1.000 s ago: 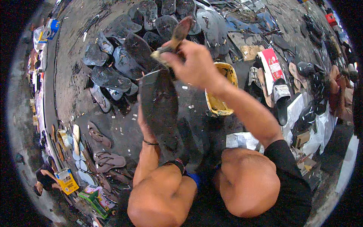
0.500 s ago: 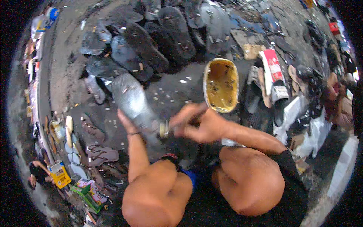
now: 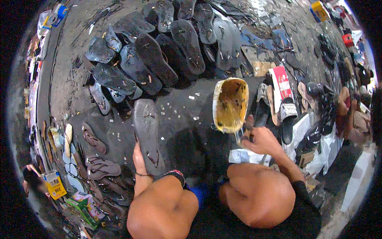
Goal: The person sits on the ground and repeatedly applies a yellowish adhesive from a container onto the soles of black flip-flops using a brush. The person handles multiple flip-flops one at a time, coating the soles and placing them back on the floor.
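Observation:
My left hand (image 3: pixel 140 157) holds a long dark grey sandal sole (image 3: pixel 146 129) from its left side, the fingers mostly hidden beneath it. The sole is held lengthwise away from me, with small holes near both ends. My right hand (image 3: pixel 260 140) is closed on a brush (image 3: pixel 238 137), whose pale end is at the near rim of a tub. That tub (image 3: pixel 215 107), oblong and pale-rimmed, has yellowish glue-like stuff with dark specks inside. The brush is partly blurred and covered by my fingers.
Many dark soles (image 3: pixel 155 59) lie overlapping beyond my hands. Brown flip-flops (image 3: pixel 103 166) are at left, near a yellow box (image 3: pixel 55 184). Slide sandals (image 3: pixel 288 115) and a red-and-white carton piece (image 3: pixel 281 81) lie at right. Another person (image 3: pixel 352 113) sits at far right.
My right hand has moved right with the brush, from the sole's near end to the tub. The sole has swung more upright in view and looks less shiny.

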Available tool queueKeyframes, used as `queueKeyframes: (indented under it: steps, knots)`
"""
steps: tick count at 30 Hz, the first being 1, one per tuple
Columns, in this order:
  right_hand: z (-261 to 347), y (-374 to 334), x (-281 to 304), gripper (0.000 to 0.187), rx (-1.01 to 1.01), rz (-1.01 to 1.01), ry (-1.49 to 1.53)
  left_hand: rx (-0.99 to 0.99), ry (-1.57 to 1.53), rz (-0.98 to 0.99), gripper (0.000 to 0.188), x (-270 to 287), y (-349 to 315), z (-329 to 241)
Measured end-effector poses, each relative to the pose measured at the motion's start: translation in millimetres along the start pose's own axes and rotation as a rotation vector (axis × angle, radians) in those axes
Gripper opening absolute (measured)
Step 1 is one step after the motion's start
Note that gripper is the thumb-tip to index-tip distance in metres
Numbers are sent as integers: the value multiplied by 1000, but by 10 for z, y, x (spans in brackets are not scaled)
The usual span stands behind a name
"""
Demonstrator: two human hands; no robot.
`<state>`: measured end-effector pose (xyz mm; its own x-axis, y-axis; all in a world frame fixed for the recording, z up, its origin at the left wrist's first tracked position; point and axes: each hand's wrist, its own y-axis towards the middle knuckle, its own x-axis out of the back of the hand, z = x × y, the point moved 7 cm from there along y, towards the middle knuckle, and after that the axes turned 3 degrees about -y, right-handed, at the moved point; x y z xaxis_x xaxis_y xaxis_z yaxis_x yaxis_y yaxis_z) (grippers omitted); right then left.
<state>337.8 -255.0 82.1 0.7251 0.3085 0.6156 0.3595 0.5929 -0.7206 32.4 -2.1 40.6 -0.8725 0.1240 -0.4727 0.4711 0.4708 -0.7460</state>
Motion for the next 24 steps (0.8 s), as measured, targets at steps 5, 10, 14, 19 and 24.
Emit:
queueKeyframes:
  steps: [5, 10, 14, 19, 24]
  knots:
    - [1091, 28, 797, 24, 579, -375, 884, -163, 53, 120, 45, -708, 658, -150]
    - [1976, 614, 863, 24, 1095, -579, 708, -171, -133, 490, 39, -1343, 705, -231]
    - [2064, 296, 784, 36, 1175, -787, 400, -212, -174, 321, 50, -1148, 681, -294]
    - [2040, -116, 561, 37, 1328, -651, 404, -303, -38, 208, 54, -1054, 711, -683]
    - [2143, -119, 502, 41, 1373, -647, 383, -194, -392, 298, 51, -934, 968, -612]
